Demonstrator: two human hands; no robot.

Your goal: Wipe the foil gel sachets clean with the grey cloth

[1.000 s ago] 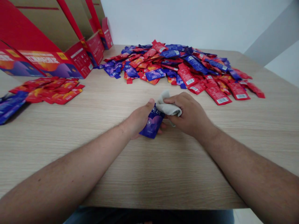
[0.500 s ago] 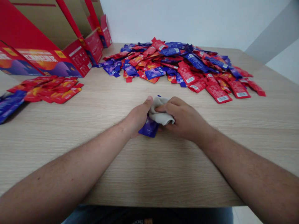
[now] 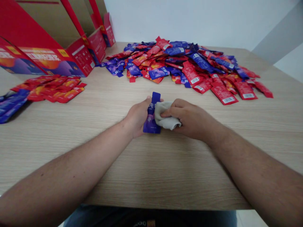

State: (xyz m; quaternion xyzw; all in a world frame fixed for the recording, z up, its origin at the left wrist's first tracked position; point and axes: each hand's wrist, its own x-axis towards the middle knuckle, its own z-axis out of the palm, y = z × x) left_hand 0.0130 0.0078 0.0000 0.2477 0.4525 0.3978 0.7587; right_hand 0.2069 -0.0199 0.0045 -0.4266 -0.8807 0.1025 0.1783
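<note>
Left to right: we see red cartons [image 3: 80,58] up and left of the grip, then red packets [image 3: 60,90] and blue packets [image 3: 15,105] left of it, well apart. Wood grain shows between those and our left hand [image 3: 137,119], giving side room. The table [image 3: 153,176] has its near edge below the grip, toward the lap; a mixed packet pile [image 3: 163,72] sits beyond the grip, across a strip of tabletop. More tabletop runs right of our right hand [image 3: 193,119] and under the forearm.

Our left hand pinches a blue packet [image 3: 151,128], thumb at its left edge, a fingertip past the right. Packet stands near upright in view, narrow tab on top, white characters, purple print, flat bottom. Our right hand bunches a pale cloth [image 3: 167,118] over the packet's right side. We can't tell if the packet touches the tabletop.

Versus half a second ago: cloth sits further right, so tab and characters show; packet is straighter. Pile looks unchanged.
</note>
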